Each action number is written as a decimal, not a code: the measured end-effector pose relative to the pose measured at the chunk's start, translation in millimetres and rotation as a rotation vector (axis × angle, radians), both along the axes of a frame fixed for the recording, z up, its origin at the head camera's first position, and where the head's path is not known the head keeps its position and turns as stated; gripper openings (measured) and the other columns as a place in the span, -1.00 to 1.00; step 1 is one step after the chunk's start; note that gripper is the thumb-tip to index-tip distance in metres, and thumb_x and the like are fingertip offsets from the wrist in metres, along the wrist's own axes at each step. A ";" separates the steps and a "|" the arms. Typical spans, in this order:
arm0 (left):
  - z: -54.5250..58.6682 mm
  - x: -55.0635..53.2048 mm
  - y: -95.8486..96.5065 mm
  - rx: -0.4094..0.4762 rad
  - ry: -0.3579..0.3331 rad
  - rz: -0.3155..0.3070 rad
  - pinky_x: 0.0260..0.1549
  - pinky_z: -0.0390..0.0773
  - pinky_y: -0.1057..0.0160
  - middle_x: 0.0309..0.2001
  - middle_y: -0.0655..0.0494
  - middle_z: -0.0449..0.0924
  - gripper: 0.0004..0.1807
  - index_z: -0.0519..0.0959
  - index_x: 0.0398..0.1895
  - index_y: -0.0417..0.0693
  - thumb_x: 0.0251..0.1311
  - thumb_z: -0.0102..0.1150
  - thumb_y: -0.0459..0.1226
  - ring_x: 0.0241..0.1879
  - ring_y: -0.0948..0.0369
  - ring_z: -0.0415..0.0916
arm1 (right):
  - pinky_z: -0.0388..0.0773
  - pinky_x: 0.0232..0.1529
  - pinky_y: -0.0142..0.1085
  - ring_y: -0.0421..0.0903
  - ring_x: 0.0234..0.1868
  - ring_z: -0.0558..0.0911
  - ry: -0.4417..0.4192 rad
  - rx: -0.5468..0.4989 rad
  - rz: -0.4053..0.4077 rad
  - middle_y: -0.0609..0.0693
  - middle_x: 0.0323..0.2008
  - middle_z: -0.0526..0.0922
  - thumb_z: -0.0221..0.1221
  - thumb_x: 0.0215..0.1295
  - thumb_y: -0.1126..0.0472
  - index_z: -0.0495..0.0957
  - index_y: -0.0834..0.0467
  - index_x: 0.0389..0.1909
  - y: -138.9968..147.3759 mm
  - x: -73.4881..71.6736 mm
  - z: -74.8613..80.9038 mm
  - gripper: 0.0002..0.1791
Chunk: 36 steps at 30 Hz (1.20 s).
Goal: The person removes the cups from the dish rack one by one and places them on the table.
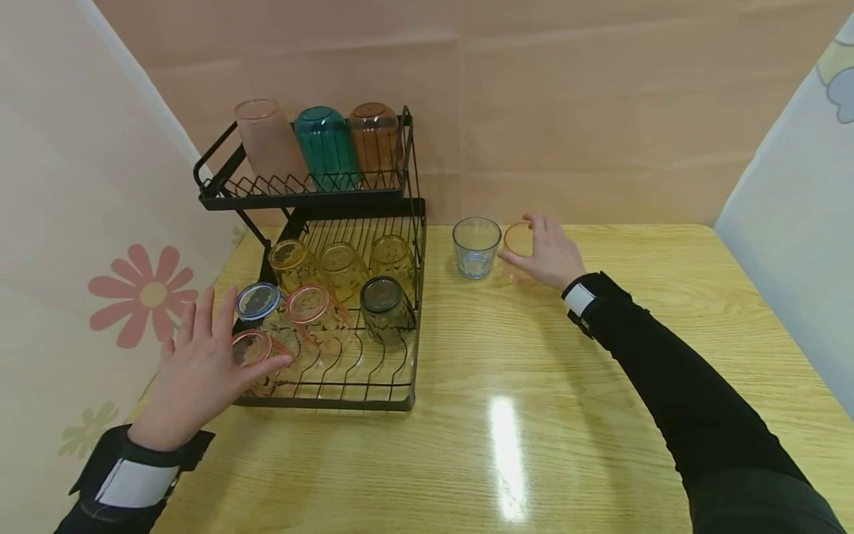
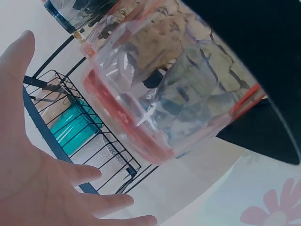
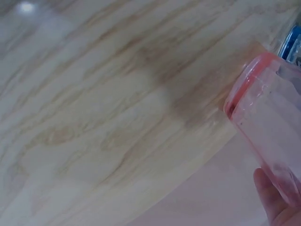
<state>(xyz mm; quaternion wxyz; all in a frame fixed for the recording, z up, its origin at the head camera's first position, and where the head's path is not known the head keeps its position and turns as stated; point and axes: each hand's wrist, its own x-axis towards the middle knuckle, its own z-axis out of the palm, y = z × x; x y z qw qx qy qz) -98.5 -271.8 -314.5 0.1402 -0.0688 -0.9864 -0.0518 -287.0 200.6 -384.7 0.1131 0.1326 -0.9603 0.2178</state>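
Note:
At the front left of the black dish rack [image 1: 327, 404], my left hand [image 1: 200, 363] is spread beside an upside-down pink-tinted glass [image 1: 252, 348]. In the left wrist view, that side shows a large clear glass with a red-pink edge [image 2: 141, 108], apart from the straight fingers [image 2: 113, 200]. My right hand [image 1: 543, 256] holds a pink glass [image 1: 518, 241] on the table, thumb on the near side and fingers at the far rim. The right wrist view shows a fingertip [image 3: 265, 186] against the pink glass [image 3: 268, 108]. Just left of it stands a clear glass [image 1: 477, 248], mouth up.
Upside-down on the lower tier are several yellow glasses [image 1: 340, 271], a dark grey one [image 1: 385, 311], a blue-edged one [image 1: 259, 300] and another pink one [image 1: 316, 315]. The upper tier carries pink [image 1: 267, 141], teal [image 1: 327, 148] and brown [image 1: 375, 141] tumblers. Walls surround the wooden table [image 1: 600, 445].

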 end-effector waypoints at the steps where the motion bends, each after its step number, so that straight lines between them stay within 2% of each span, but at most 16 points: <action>1: -0.4 0.1 0.2 0.003 -0.001 0.004 -0.08 -0.07 -0.48 0.35 -0.36 -0.21 0.28 -0.21 0.42 -0.05 -0.27 0.15 0.38 0.25 -0.38 -0.22 | 0.39 -0.16 -0.02 0.14 0.08 0.31 -0.010 0.002 0.001 0.21 0.15 0.25 0.05 0.05 -0.38 0.05 0.20 0.28 -0.2 0.1 -0.1 -0.04; 6: -3.8 1.2 0.1 0.003 -0.006 0.019 -0.18 0.03 -0.50 0.35 -0.35 -0.23 0.28 -0.23 0.42 -0.08 -0.25 0.14 0.39 0.24 -0.38 -0.17 | 0.35 -0.08 0.08 0.22 0.19 0.20 -0.063 0.042 0.031 0.30 0.23 0.14 0.03 -0.02 -0.46 -0.11 0.13 0.38 0.7 -1.1 3.1 0.10; 9: -5.5 1.9 0.3 0.005 0.002 0.030 -0.23 0.04 -0.51 0.33 -0.39 -0.21 0.31 -0.21 0.41 -0.13 -0.29 0.16 0.39 0.20 -0.40 -0.10 | 0.22 0.07 0.10 0.26 0.26 0.10 -0.072 0.101 0.076 0.32 0.29 0.03 0.01 -0.07 -0.51 -0.23 0.10 0.41 4.3 -2.5 9.6 0.18; 13: -6.6 2.0 0.5 0.023 0.000 0.068 -0.31 0.02 -0.54 0.31 -0.46 -0.23 0.36 -0.23 0.40 -0.19 -0.34 0.18 0.40 0.16 -0.44 -0.07 | -0.01 0.20 0.11 0.24 0.33 -0.07 -0.024 0.196 0.139 0.29 0.36 -0.11 -0.03 -0.06 -0.53 -0.30 0.09 0.41 7.3 -4.6 29.2 0.20; 18: -10.0 0.8 2.2 0.030 -0.021 0.119 -0.39 0.05 -0.54 0.32 -0.46 -0.36 0.38 -0.30 0.38 -0.24 -0.30 0.13 0.41 0.20 -0.43 -0.18 | -0.12 0.21 0.15 0.17 0.36 -0.26 0.034 0.268 0.187 0.20 0.40 -0.29 -0.07 -0.05 -0.54 -0.33 0.04 0.41 -0.7 -1.2 62.0 0.18; 25: -18.3 -0.4 5.7 0.048 -0.047 0.153 -0.38 0.05 -0.54 0.31 -0.47 -0.43 0.37 -0.41 0.37 -0.22 -0.24 0.10 0.41 0.19 -0.44 -0.24 | -0.18 0.23 0.13 0.07 0.37 -0.38 0.084 0.358 0.262 0.07 0.40 -0.45 -0.15 -0.09 -0.61 -0.40 -0.02 0.41 -30.9 17.0 94.3 0.20; 30: -23.6 -3.4 7.7 0.045 -0.023 0.150 -0.43 0.08 -0.54 0.27 -0.57 -0.27 0.37 -0.32 0.36 -0.30 -0.25 0.11 0.40 0.13 -0.50 -0.10 | -0.19 0.23 0.11 0.06 0.37 -0.38 0.111 0.383 0.335 0.06 0.39 -0.47 -0.15 -0.11 -0.62 -0.39 -0.03 0.41 -55.8 34.7 101.2 0.21; 36: -27.9 -6.0 9.3 0.075 -0.034 0.135 -0.48 0.14 -0.51 0.20 -0.62 -0.10 0.32 -0.22 0.34 -0.39 -0.21 0.12 0.38 0.03 -0.52 0.04 | -0.18 0.24 0.06 0.01 0.36 -0.40 0.174 0.409 0.421 0.03 0.39 -0.49 -0.22 -0.14 -0.66 -0.38 -0.05 0.41 -86.3 53.8 102.5 0.20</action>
